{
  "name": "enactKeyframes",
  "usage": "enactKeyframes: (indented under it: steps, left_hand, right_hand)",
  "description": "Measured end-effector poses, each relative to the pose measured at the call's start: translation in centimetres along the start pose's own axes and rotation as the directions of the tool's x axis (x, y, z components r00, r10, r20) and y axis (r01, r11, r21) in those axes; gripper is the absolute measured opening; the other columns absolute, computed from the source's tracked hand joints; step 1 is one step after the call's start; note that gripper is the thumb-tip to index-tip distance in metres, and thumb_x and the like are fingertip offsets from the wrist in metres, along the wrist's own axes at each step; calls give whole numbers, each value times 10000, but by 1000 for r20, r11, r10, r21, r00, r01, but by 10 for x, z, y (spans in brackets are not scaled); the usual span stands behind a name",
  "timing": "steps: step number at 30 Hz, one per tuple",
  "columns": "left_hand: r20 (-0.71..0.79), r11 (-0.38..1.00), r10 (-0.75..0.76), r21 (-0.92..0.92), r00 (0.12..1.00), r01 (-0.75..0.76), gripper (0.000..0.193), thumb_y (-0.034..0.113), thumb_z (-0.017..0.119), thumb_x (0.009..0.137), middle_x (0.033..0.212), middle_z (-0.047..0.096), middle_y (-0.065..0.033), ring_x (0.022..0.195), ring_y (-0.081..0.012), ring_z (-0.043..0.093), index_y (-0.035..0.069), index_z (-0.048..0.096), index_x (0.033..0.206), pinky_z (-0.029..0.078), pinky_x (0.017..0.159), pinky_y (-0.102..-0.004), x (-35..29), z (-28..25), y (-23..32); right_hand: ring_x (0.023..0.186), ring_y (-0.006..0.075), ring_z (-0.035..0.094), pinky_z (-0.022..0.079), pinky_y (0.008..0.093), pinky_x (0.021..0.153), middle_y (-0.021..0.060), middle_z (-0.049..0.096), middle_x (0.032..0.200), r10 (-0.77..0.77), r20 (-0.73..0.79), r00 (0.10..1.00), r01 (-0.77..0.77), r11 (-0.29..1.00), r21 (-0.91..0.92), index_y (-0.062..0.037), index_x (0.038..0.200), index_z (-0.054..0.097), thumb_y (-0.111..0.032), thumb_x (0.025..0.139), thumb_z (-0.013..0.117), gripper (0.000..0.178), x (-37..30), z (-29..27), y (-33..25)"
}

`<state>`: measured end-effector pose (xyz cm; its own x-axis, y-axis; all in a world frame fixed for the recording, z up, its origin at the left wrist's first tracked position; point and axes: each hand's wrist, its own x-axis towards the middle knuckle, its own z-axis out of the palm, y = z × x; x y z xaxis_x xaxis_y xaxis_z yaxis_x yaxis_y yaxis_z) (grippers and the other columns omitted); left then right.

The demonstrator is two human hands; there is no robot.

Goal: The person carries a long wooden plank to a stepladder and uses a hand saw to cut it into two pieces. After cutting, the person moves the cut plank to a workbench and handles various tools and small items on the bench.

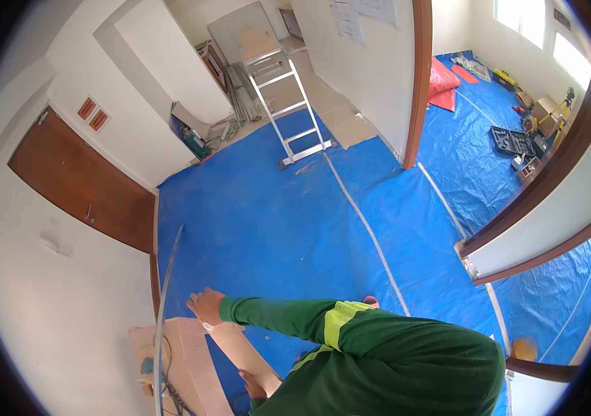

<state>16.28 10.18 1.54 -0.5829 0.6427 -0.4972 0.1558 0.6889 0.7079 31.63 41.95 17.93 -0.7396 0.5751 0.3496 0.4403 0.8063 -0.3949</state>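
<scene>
A long, light-brown board slants toward me at lower centre. My right hand, in a green sleeve with a yellow-green band, reaches across to the left and grips its far end. A small whitish thing shows beside those fingers, too small to make out. Closer to me, my left hand holds the same board by its edge, partly hidden. A long, thin silver strip rises just left of my right hand. Behind the board lies a wider brown panel with a cable and a teal tool by it.
Blue sheeting with whitish tape lines covers the floor. An aluminium ladder stands ahead, near metal lengths and a green tool case. A brown door is at left. The right-hand room holds a red bag and an open toolbox.
</scene>
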Motion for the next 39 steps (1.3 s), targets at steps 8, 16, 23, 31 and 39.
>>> enactKeyframes:
  steps: [8, 16, 23, 31, 39]
  left_hand:
    - [76, 999, -32, -18, 997, 34, 1115, 856, 312, 1032, 1493, 624, -237, 1365, -318, 608, -114, 506, 1547, 487, 1137, -430, 10, 91, 70]
    - [66, 995, 65, 73, 996, -70, 1051, 836, 311, 1045, 1505, 614, -247, 1375, -344, 595, -60, 526, 1550, 474, 1143, -458, 98, 151, 71]
    - [106, 978, -62, 205, 992, 39, 1085, 868, 211, 1025, 1372, 643, -398, 1421, -484, 560, -41, 625, 1450, 423, 1163, -526, 120, 198, 81]
    - [93, 987, -131, 103, 987, 122, 974, 857, 288, 1025, 1256, 754, -280, 1236, -476, 681, 59, 739, 1355, 487, 1082, -543, 100, 200, 177]
    - [0, 986, -116, 122, 993, 115, 893, 808, 283, 1055, 1325, 726, -270, 1284, -497, 638, 113, 737, 1386, 468, 1141, -550, 108, 199, 209]
  right_hand:
    - [1044, 295, 689, 464, 470, 920, 155, 671, 1191, 25, -141, 990, -43, 991, -130, -19, 1338, 630, -244, 916, 692, 482, -40, -45, 105]
    - [1150, 339, 695, 467, 519, 957, 180, 670, 1261, 158, 66, 985, -157, 988, -11, -49, 1366, 614, -245, 971, 629, 440, -41, -78, 191]
    - [1285, 410, 646, 489, 646, 1021, 198, 640, 1389, 178, 447, 877, -246, 964, 99, -115, 1430, 558, -381, 1044, 574, 469, -15, -47, 273]
    - [1050, 568, 657, 525, 627, 872, 334, 706, 1094, 138, 397, 907, -229, 954, 193, -10, 1133, 629, -438, 1105, 490, 451, 47, -49, 311]
    - [973, 588, 655, 488, 655, 783, 354, 705, 999, 123, 317, 940, -199, 955, 219, -11, 1099, 607, -489, 1101, 500, 490, 84, -28, 330]
